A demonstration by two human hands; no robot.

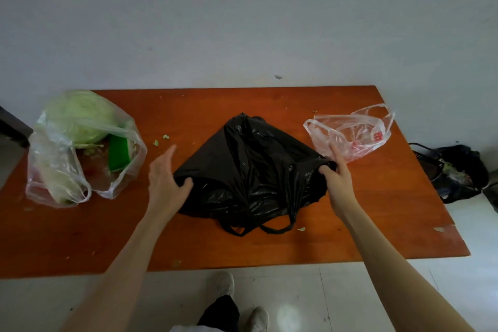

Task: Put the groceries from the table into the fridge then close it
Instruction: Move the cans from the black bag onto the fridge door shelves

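A: Start at the left. What sits there?

B: A clear bag (80, 153) at the left end of the table (377, 229), holding a cabbage (80, 113) and something green (118, 152). It lies near the table's left edge, apart from the hands.

A: And the left hand?

B: The left hand (165, 180) reaches in from below, forearm angled up and right. Its thumb curls onto the left corner of the black bag (250, 170); the fingers stretch upward, not wrapped round it. Bare tabletop lies between this hand and the clear bag.

A: The black bag?

B: Mid-table, flattened into a rough triangle, handles trailing toward the near edge.

A: The right hand?

B: The right hand (336, 178) grips the bag's right corner, fingers curled over the gathered plastic, index raised.

A: Further right?

B: An empty bag (353, 132) just behind that hand, then open tabletop to the right edge. Past it, a bin (458, 172) on the floor.
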